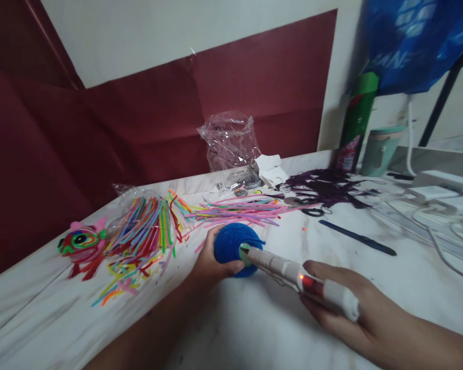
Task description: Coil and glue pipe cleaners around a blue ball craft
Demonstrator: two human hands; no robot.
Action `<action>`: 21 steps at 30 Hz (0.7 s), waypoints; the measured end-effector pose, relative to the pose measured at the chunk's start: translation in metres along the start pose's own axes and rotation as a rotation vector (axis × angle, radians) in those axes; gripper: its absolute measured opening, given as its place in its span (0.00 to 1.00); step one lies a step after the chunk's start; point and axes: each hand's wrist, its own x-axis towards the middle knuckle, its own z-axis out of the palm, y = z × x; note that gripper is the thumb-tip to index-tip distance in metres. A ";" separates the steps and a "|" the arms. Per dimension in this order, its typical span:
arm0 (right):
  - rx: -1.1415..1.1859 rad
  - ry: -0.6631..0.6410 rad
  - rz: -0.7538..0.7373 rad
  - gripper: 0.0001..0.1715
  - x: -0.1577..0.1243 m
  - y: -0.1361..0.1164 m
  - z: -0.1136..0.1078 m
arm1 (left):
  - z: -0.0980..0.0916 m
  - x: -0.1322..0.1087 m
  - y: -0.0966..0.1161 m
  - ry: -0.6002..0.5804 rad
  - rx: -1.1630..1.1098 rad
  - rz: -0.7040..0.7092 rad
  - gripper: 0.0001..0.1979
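The blue coiled dome (231,240) sits near the middle of the white table (254,329). It is a ridged spiral with 1 loose end poking out to the right. The left hand (209,264) curls its fingers around the dome. The right hand (364,308) is closed around a white glue pen (293,271), whose tip touches the dome. Coloured strips (146,226) lie to the left.

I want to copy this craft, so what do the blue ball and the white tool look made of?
Blue ball: probably fuzzy pipe-cleaner cord wound in coils, matte; ridged rings and a loose end show. White tool: seemingly smooth hard plastic, slight sheen, red light.
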 end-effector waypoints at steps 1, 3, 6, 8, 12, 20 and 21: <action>-0.002 0.009 0.015 0.08 0.001 -0.001 0.000 | 0.000 0.000 0.000 0.006 0.007 -0.004 0.44; -0.008 0.013 0.036 0.09 0.002 -0.003 -0.002 | 0.000 -0.001 0.000 0.020 0.023 -0.007 0.44; -0.028 0.014 0.033 0.10 0.003 -0.005 -0.005 | 0.000 -0.001 0.000 0.024 0.030 -0.002 0.43; -0.028 0.018 0.017 0.11 0.003 -0.006 -0.005 | -0.001 -0.001 -0.001 0.021 0.018 0.002 0.43; 0.007 0.003 -0.009 0.10 0.003 -0.007 -0.003 | -0.002 0.000 -0.003 0.015 0.007 0.015 0.42; 0.022 0.017 0.041 0.09 0.000 -0.003 -0.001 | -0.002 0.000 -0.003 0.017 0.018 -0.002 0.44; 0.022 0.013 0.039 0.09 0.000 -0.003 -0.001 | -0.002 0.000 -0.003 0.019 0.025 0.000 0.44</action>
